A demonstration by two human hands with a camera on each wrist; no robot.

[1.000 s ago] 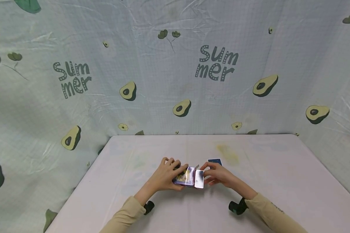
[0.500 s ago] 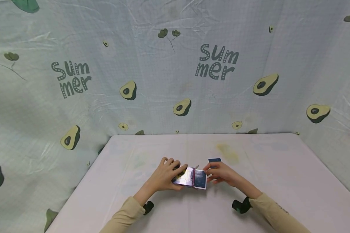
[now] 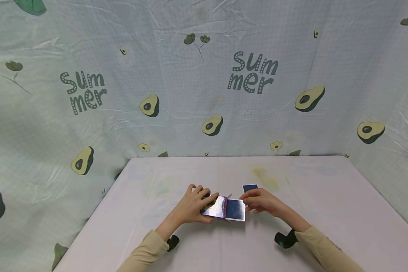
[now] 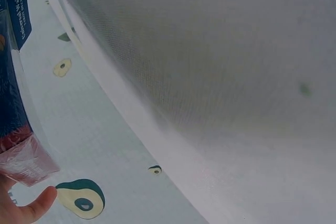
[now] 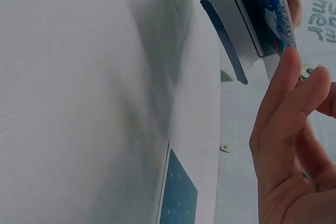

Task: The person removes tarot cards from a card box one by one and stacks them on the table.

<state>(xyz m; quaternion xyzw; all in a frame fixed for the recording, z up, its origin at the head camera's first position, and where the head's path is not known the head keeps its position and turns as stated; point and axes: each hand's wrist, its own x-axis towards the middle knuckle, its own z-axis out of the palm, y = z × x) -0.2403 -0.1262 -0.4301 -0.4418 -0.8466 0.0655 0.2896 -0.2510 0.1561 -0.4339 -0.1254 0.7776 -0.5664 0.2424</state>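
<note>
Even, soft, bright light; faint shadows, wide-angle bowing at edges, blurred close-up wrist views.

Pale pinkish-white table (image 3: pixel 326 211) with a faint yellowish stain (image 3: pixel 266 177) near its back edge. Backdrop cloth (image 3: pixel 190 94) wraps around behind and both sides: light grid fabric, avocado prints, "Summer" lettering, wrinkled. Even, soft lighting.

I sit in a makeshift recording booth: avocado-print "summer" cloth (image 3: pixel 204 83) hung as walls around my plain white table (image 3: pixel 326 204).
</note>
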